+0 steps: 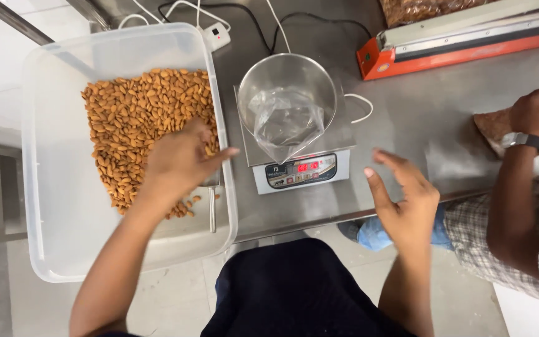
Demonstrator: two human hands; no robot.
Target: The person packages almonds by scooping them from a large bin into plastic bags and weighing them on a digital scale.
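Left hand in the plastic tub, fingers curled over almonds beside a metal scoop, right hand empty above the tabletop edge with fingers spread, bag in the bowl on the scale empty, so filling not begun.

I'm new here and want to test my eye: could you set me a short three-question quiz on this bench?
1. True or false: the left hand is in the tub of almonds.
2. What lines the steel bowl on the scale? A) paper B) clear bag C) cloth
3. Fill in: the right hand is open and holds ____.

Key: 1 true. 2 B, the clear bag. 3 nothing; it hovers at the table edge.
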